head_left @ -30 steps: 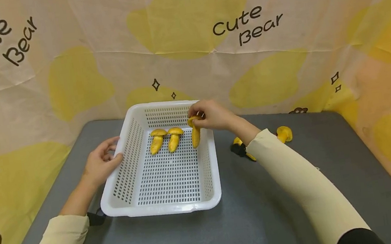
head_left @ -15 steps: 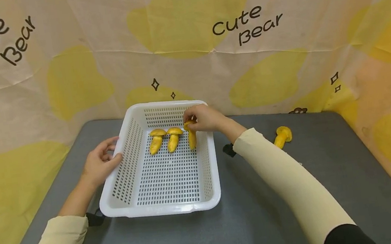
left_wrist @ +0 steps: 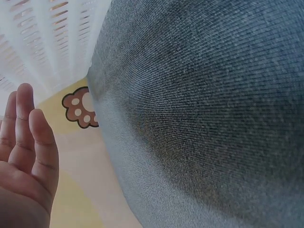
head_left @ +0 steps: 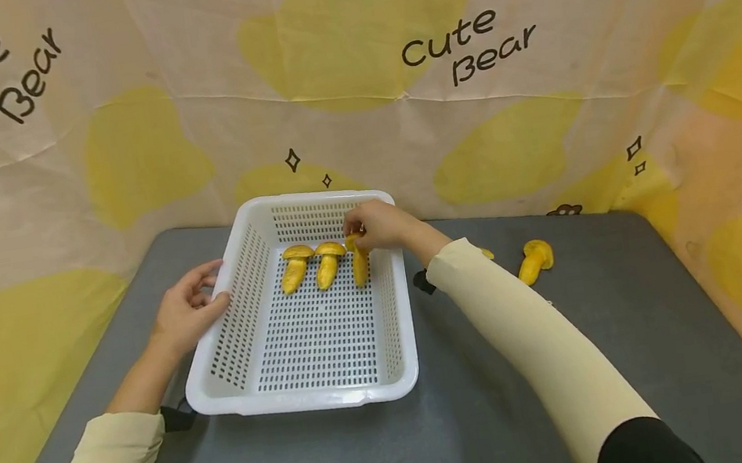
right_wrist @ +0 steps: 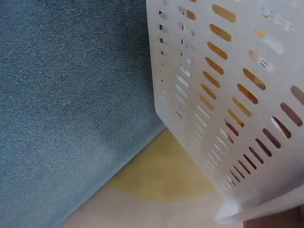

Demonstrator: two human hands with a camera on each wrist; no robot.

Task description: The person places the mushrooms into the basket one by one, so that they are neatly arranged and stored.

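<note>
The right hand [head_left: 380, 226] has its thumb and fingers pinched on the cap of a yellow mushroom with a thick, tapering stem [head_left: 360, 268]. This mushroom is inside a white, rectangular, perforated plastic basket [head_left: 302, 401], its stem pointing back toward the person; whether it touches the basket's floor I cannot tell. Just left of the right hand, a second yellow mushroom [head_left: 327, 267] lies on the floor, and a third [head_left: 294, 271] lies beyond that, the caps near each other. Farther left, the left hand [head_left: 186, 309] rests against the basket's outer side, thumb and fingers apart, tips at the rim, fingers mostly straight in its wrist view. To the right of the right hand, outside the basket, another yellow mushroom [head_left: 535, 261] lies on the grey, fabric-textured tabletop [head_left: 304, 462]; nearer, the cream sleeve [head_left: 519, 321] mostly hides a small yellow piece [head_left: 487, 253]. Beyond both hands hangs a cream-and-yellow printed cloth [head_left: 346, 53].
</note>
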